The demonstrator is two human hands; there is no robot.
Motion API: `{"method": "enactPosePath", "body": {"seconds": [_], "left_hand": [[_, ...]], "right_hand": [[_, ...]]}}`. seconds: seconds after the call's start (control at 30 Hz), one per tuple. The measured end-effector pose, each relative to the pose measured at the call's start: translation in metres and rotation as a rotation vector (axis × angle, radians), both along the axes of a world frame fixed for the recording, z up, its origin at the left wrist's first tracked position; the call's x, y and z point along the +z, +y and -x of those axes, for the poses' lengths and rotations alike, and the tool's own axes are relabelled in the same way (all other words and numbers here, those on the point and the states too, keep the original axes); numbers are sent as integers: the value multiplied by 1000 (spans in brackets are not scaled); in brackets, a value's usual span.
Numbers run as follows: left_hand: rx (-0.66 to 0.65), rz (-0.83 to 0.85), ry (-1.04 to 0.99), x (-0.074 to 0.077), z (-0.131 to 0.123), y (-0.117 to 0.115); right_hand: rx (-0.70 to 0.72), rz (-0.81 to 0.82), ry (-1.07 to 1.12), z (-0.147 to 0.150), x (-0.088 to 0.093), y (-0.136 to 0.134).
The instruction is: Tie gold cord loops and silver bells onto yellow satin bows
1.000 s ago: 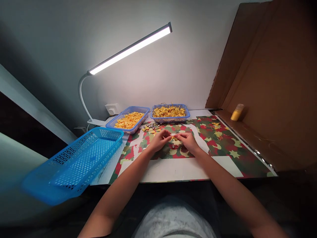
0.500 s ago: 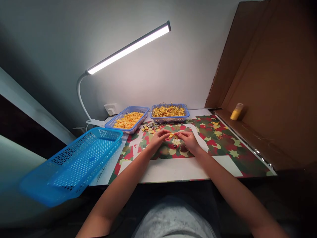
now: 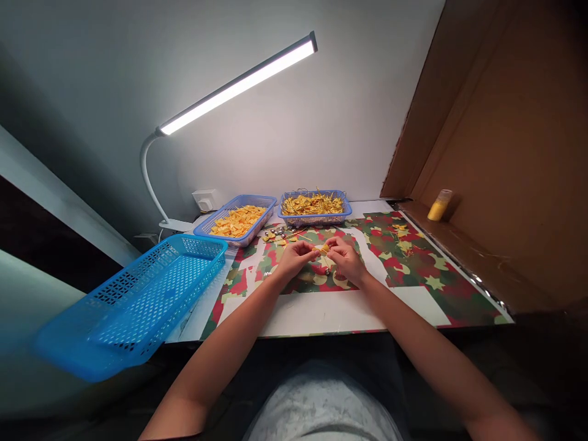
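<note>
Over the middle of the patterned table cover, my left hand (image 3: 294,258) and my right hand (image 3: 348,260) face each other with fingertips nearly together. Both pinch a small yellow ribbon piece (image 3: 324,249), which looks like a bow; my fingers hide part of it. Below it hangs a thin gold cord with a small silvery bell-like bead (image 3: 327,271) close to the cover. Just behind my hands lie several loose metal beads (image 3: 281,231) and yellow pieces.
Behind are a blue basket (image 3: 202,232) of yellow pieces and another basket (image 3: 315,219) of gold-corded pieces. A larger blue basket (image 3: 138,282) juts past the table's left edge. A lamp (image 3: 239,82) arches above. Right stand a yellow-filled bottle (image 3: 440,206) and a cardboard wall (image 3: 505,153).
My right hand has shifted its fingers on the yellow piece and curled them closer around it. The piece has turned, and the hanging bead has swung slightly right.
</note>
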State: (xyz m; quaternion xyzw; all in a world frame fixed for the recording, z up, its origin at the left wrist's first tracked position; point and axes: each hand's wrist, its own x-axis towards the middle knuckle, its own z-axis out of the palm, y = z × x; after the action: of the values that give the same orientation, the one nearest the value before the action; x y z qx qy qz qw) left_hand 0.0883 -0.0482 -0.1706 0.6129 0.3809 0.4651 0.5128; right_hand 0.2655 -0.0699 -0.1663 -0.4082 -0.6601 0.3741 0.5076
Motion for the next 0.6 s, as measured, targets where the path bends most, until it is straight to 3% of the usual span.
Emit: {"method": "enactPosePath", "body": {"seconds": [0.6], "left_hand": [[64,-86,-26,-7,-4,-1]], "right_hand": [[53,23,3,3,-1,-1]]}}
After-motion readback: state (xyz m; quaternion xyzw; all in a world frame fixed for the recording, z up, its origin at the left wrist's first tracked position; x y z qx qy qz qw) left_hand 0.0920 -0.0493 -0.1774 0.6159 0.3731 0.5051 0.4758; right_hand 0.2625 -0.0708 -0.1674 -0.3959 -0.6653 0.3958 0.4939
